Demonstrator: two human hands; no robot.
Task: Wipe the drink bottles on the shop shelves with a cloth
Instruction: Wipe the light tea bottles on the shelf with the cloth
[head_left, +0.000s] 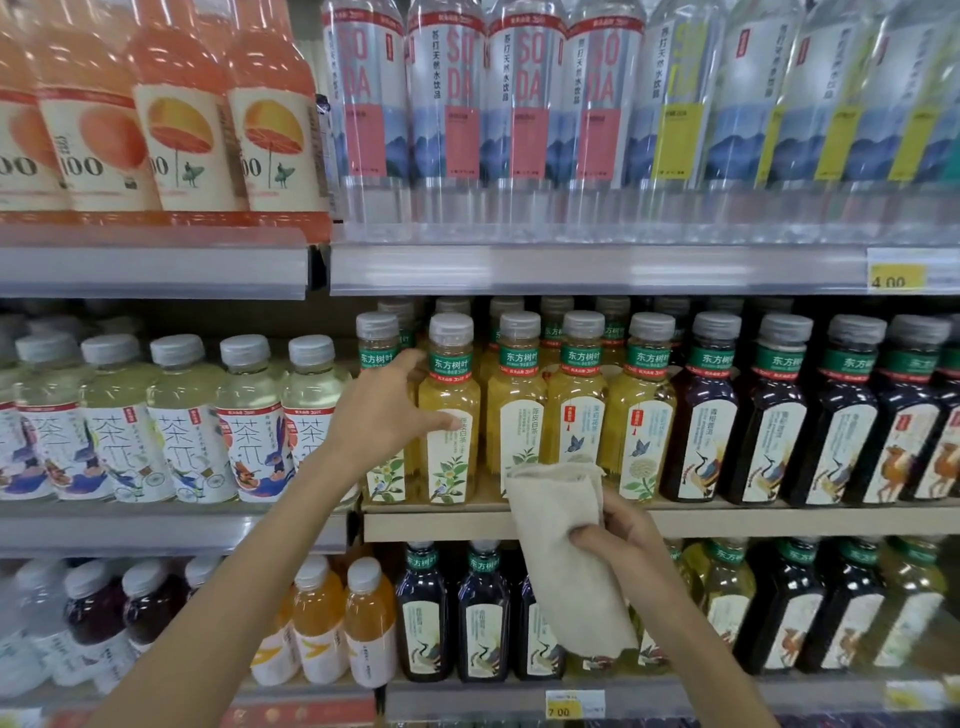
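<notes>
Beige folded cloth is hanging in the right hand, which is gripping it before the middle shelf. The left hand, fingers spread, is reaching around the leftmost yellow plastic tea bottle. Next, probably: grasping it, lifting, wiping.

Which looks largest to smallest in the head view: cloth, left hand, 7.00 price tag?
1. cloth
2. left hand
3. 7.00 price tag
Cloth and hand sit nearer the camera, so real sizes are unsure.
</notes>
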